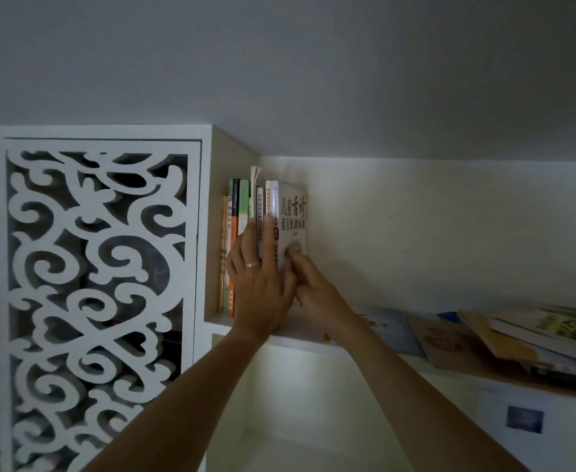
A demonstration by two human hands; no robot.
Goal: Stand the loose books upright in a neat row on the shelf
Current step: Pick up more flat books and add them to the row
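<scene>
Several books stand upright in a row (237, 233) at the left end of a white shelf (300, 345), against the cabinet side. The rightmost one is a pale book with large dark characters on its cover (293, 212). My left hand (259, 284), with a ring on one finger, lies flat with straight fingers against the spines of the row. My right hand (310, 284) holds the pale book's lower front edge, thumb on its cover. Loose books (518, 338) lie flat in a stack further right on the shelf.
A white cabinet door with a cut-out scroll pattern (99, 301) stands left of the row. The ceiling is close above the books. A thin light-blue book (392, 328) lies flat between my right arm and the stack.
</scene>
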